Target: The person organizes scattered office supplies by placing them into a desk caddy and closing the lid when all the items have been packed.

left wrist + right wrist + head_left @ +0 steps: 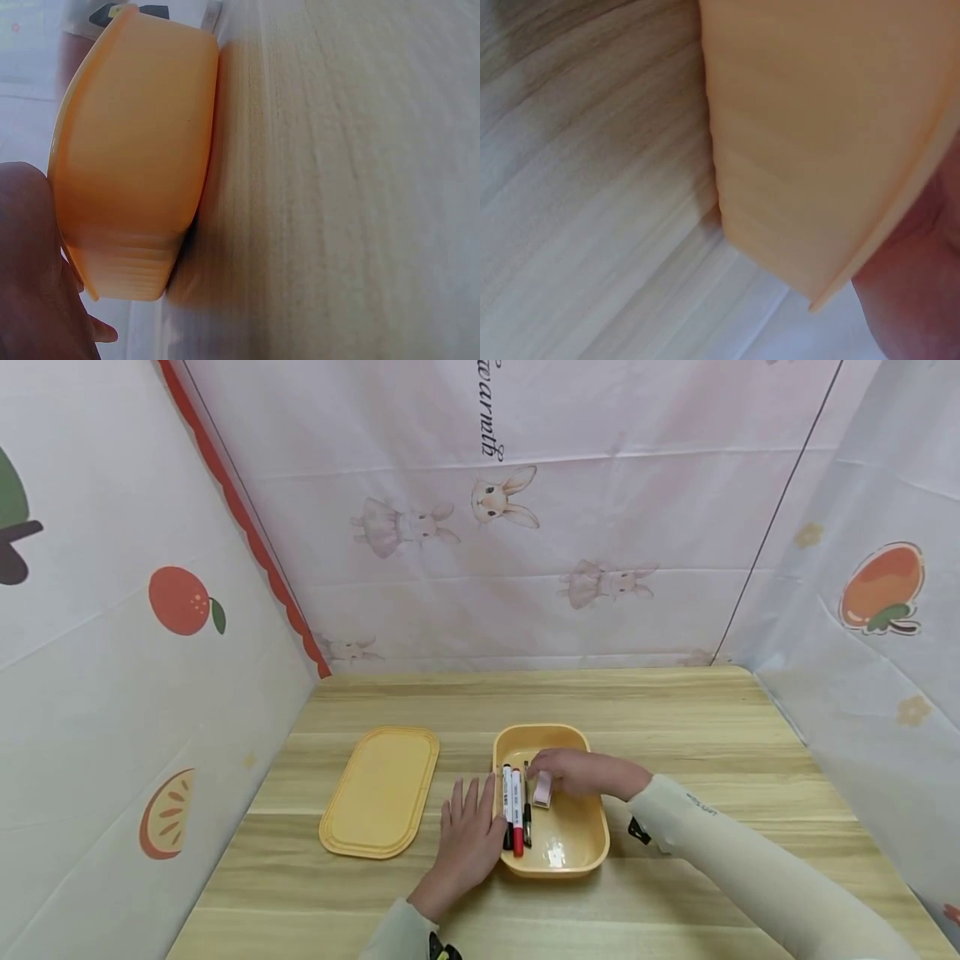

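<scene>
A yellow plastic box (588,852) stands uncovered on the table. Along its left inside wall lie a black-capped marker (507,810), a red-capped marker (517,814) and a slim black pen (527,814), side by side. My right hand (573,771) reaches over the box's right rim, its fingers bent around the upper end of a small pale pink block (542,791), whose kind I cannot make out. The fingertips are partly hidden. With fingers extended, my left hand (471,835) rests against the left rim. Both wrist views mostly show the box's outer wall (135,127).
To the left, a flat yellow lid (381,793) lies on the wood-grain table (645,702). Printed cloth walls (420,602) surround the table at the back and on both sides.
</scene>
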{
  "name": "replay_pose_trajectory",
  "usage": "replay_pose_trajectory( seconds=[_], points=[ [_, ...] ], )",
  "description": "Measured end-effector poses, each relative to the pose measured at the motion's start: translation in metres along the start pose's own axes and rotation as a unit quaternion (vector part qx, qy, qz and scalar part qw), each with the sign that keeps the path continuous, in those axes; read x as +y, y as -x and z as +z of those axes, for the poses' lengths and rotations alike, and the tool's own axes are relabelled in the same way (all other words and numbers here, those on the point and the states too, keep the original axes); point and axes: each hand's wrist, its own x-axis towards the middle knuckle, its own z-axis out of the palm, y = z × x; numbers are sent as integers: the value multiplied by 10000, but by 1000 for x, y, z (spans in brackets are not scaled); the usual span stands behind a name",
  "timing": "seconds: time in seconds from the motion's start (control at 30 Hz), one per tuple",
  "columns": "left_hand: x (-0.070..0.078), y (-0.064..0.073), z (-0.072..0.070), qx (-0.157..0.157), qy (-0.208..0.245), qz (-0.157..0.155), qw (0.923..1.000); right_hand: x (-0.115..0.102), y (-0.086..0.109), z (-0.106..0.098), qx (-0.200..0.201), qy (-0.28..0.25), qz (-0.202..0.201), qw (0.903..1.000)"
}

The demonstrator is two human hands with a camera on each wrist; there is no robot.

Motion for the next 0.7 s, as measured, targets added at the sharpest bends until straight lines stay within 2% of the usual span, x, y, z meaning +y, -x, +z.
replay_pose_trajectory(
  seconds=[0.2, 0.43, 0.57, 0.7],
  points=[
    [1, 1, 0, -28, 42, -44, 10000, -6, 7, -5, 152, -23, 318, 9994],
    [2, 1, 0, -78, 4, -137, 9999, -15, 26, -13, 836, -252, 680, 9939],
    [2, 1, 1, -41, 43, -117, 9999, -17, 39, -14, 1399, -261, 1093, 9838],
    [2, 1, 1, -47, 54, -126, 9999, -19, 54, -13, 1970, -471, 1503, 9677]
  ],
)
